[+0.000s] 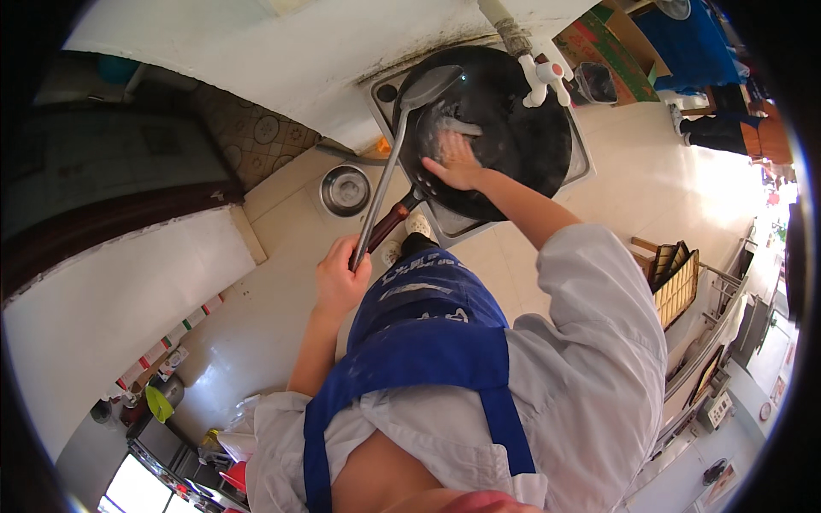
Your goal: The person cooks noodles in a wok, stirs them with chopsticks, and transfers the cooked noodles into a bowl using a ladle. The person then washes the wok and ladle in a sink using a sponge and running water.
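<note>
My left hand point(343, 272) is closed around the metal handle of a ladle point(431, 86). The wooden handle point(390, 227) of a large black wok point(532, 151) runs into the same hand; the fingers hide its end. The ladle's bowl lies inside the wok at the far left. My right hand point(457, 160) reaches into the wok, palm down, thumb apart from the blurred fingers. A pale streak point(460, 126) shows at the fingertips; I cannot tell whether it is water or a solid thing. The wok rests over a steel sink point(580, 157).
A white tap point(545, 77) hangs over the wok's far right edge. On the floor at left sits a steel bowl point(345, 191). Beyond the sink are a small bin point(595, 83) and a cardboard box point(609, 51). A person point(725, 133) stands at far right, near a rack point(721, 276).
</note>
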Demonstrator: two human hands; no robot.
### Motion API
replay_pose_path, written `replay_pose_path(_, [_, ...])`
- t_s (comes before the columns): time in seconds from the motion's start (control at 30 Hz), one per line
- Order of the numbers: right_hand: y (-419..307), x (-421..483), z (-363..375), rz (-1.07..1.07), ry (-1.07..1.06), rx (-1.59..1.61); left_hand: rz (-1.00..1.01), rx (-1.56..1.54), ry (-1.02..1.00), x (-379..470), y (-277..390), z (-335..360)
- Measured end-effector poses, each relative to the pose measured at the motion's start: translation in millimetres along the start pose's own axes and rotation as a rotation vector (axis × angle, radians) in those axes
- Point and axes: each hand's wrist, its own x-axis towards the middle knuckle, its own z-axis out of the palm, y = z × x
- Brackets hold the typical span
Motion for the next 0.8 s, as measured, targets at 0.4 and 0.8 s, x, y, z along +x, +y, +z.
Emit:
replay_pose_path(0.4, [68, 76, -103, -0.370, 0.438, -0.686, -0.079, 0.074, -0.024, -5, 2, -3])
replay_pose_path(0.8, [89, -100, -152, 0.161, -0.401, -0.968, -0.029, 0.093, 0.009, -8, -1, 0])
